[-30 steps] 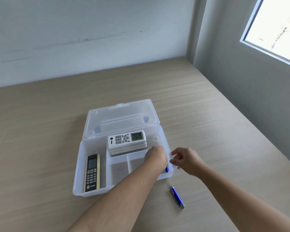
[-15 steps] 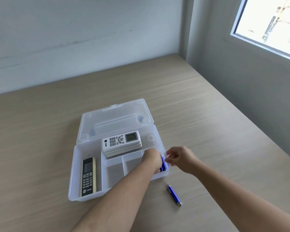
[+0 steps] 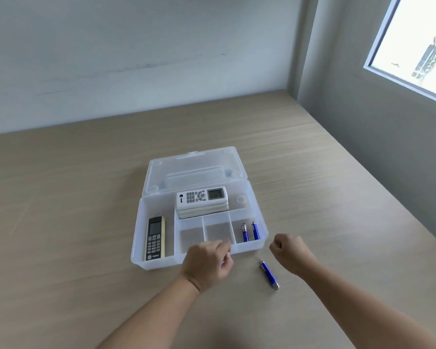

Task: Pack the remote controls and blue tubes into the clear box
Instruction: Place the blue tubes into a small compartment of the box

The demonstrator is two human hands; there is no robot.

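A pale wood-grain table [image 3: 312,152] fills the lower frame and meets a light blue-grey wall [image 3: 136,46] at the far edge and a grey wall [image 3: 375,147] at the right, the latter with a bright window [image 3: 418,44] at upper right. Near the table's middle stands the clear box [image 3: 139,233], its lid [image 3: 194,170] hinged open and lying back toward the far wall. In the box's rear compartment lies a stack of white remote controls [image 3: 202,201], screen side up; in the long left compartment lies a black remote control [image 3: 154,238], lengthwise. Of three small front compartments, the right one holds two blue tubes [image 3: 249,231] side by side; the other two show only bare floor. The left hand [image 3: 208,260] hovers at the box's near wall, fingers curled inward; a small blue glint shows at its fingertips, but whether it pinches anything cannot be told. The right hand [image 3: 291,250] sits just right of the box, closed in a loose fist, with nothing visible in it. A third blue tube [image 3: 269,274] lies on the table between the hands, outside the box.
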